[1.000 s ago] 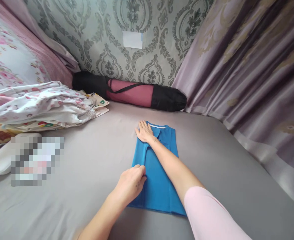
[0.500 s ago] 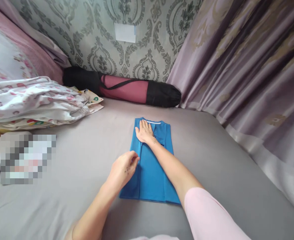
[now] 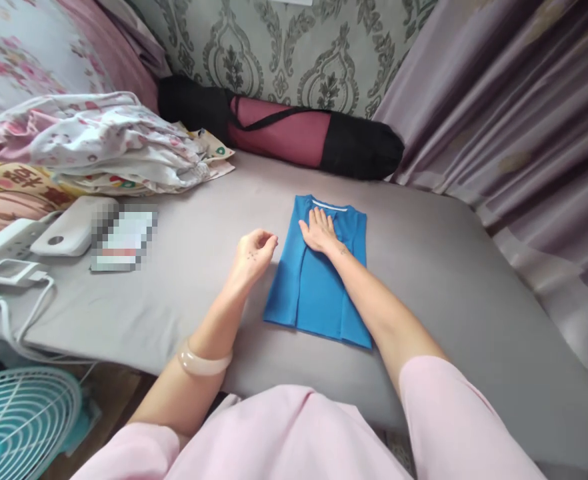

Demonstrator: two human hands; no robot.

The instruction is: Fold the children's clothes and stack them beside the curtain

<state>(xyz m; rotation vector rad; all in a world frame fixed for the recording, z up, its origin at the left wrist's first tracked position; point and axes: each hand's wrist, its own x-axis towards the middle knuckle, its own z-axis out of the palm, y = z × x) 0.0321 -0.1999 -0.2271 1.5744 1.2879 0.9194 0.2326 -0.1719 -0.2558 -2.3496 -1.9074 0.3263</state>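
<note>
A blue shirt (image 3: 319, 293) lies folded into a long flat rectangle on the grey bed sheet (image 3: 209, 220), its collar end pointing away from me. My right hand (image 3: 321, 230) rests flat on its upper part near the collar, fingers stretched out. Just off the shirt's left edge, my left hand (image 3: 255, 253) hovers with its fingers curled together in a pinch. Whatever may be between those fingers is hidden.
A black and dark-pink long bag (image 3: 279, 130) lies along the wall. To the left are piled patterned cloths (image 3: 119, 143), a white device (image 3: 71, 230), a blurred-out flat object (image 3: 124, 237), a power strip (image 3: 9, 243) and cables. A teal fan (image 3: 24, 420) stands below the bed edge.
My left hand has moved off the shirt's left edge, out to the left, fingers still closed. The right hand stays on the shirt. My view has tilted downward and left, bringing the fan into sight.
</note>
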